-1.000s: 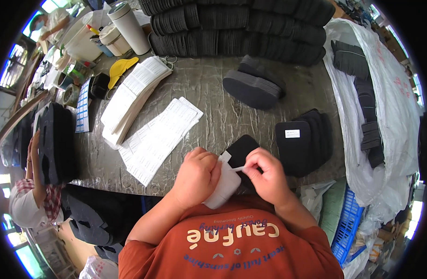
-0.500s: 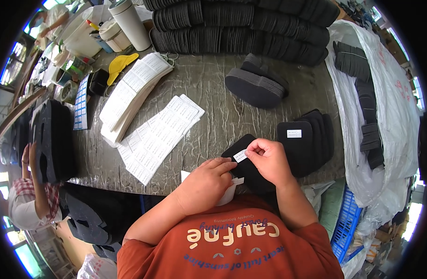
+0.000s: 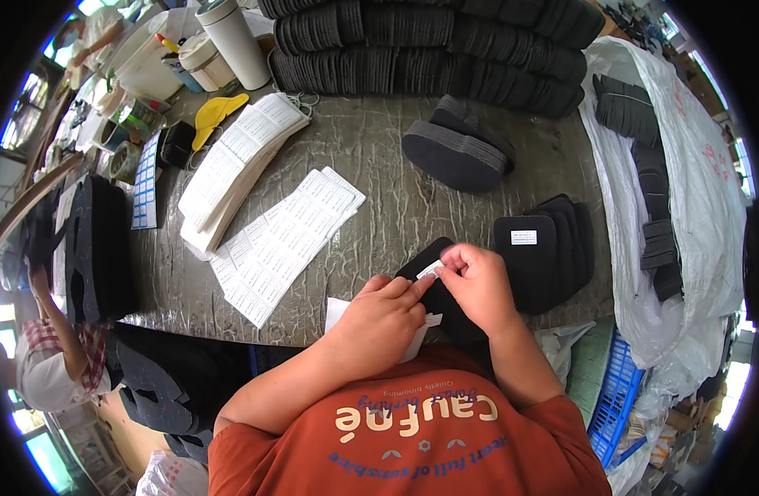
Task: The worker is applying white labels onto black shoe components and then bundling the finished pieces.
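My right hand (image 3: 480,285) pinches a small white label (image 3: 430,269) between thumb and fingers, against the upper part of a black, rounded insole-like pad (image 3: 455,317). From the left, the index finger of my left hand (image 3: 378,321) reaches out and touches the label's lower edge. White label paper (image 3: 336,311) pokes out on both sides of my left hand, which is closed over it; its middle is hidden. To the right lies a fanned stack of black pads (image 3: 524,269), the top one bearing a white label (image 3: 523,237).
Label sheets (image 3: 288,244) and a thick label stack (image 3: 239,165) lie left. Black pads stand in rows (image 3: 429,62) at the back; a smaller pile (image 3: 454,153) sits nearer. A white sack (image 3: 685,165) hangs right. At far left, another person's arm (image 3: 53,318) touches black foam pieces (image 3: 98,248).
My left index finger has moved right onto the label, which my right hand still pinches. The other person's hand at far left has shifted.
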`<state>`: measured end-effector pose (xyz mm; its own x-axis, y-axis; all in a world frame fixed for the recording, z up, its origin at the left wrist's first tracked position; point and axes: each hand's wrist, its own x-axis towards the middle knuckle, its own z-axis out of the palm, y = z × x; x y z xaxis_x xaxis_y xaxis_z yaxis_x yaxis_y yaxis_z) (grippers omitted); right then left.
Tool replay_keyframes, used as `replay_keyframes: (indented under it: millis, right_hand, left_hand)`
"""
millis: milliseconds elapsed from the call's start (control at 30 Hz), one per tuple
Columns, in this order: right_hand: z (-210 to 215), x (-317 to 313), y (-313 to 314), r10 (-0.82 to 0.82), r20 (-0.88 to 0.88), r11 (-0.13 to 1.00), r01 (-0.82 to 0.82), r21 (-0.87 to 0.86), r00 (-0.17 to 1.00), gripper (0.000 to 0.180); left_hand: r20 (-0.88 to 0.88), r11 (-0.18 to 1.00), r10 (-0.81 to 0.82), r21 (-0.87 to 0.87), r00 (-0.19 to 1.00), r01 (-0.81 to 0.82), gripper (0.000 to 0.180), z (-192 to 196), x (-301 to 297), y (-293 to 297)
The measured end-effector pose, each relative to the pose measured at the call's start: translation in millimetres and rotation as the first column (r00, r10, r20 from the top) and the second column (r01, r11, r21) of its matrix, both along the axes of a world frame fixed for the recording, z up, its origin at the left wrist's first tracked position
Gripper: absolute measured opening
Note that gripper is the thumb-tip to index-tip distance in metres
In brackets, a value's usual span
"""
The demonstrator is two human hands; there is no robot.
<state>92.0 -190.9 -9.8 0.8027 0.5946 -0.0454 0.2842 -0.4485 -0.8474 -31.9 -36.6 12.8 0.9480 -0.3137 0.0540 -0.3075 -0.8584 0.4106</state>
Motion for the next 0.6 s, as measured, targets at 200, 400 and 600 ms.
replay_keyframes:
  millis: [200, 400, 600]
  right_hand:
    - [0.0, 2.2, 1.4, -0.062, 0.18, 0.993, 0.078, -0.088, 0.982, 0.037]
    - [-10.9, 4.1, -1.4, -0.053, 0.316, 0.998, 0.065, -0.027, 0.947, 0.021]
    - [-3.5, 14.7, -13.1, -0.154, 0.171, 0.988, 0.147, 0.049, 0.973, 0.016]
  left_hand:
    - [0.024, 0.999, 0.012, 0.029, 1.0, -0.012, 0.014, 2.2, 6.0, -2.9]
    - [0.009, 0.998, 0.009, 0.063, 1.0, -0.01, 0.012, -0.4, 13.9, -4.0]
    - [-0.083, 0.989, -0.014, -0.146, 0.996, 0.002, 0.011, -1.0, -2.7, 16.1]
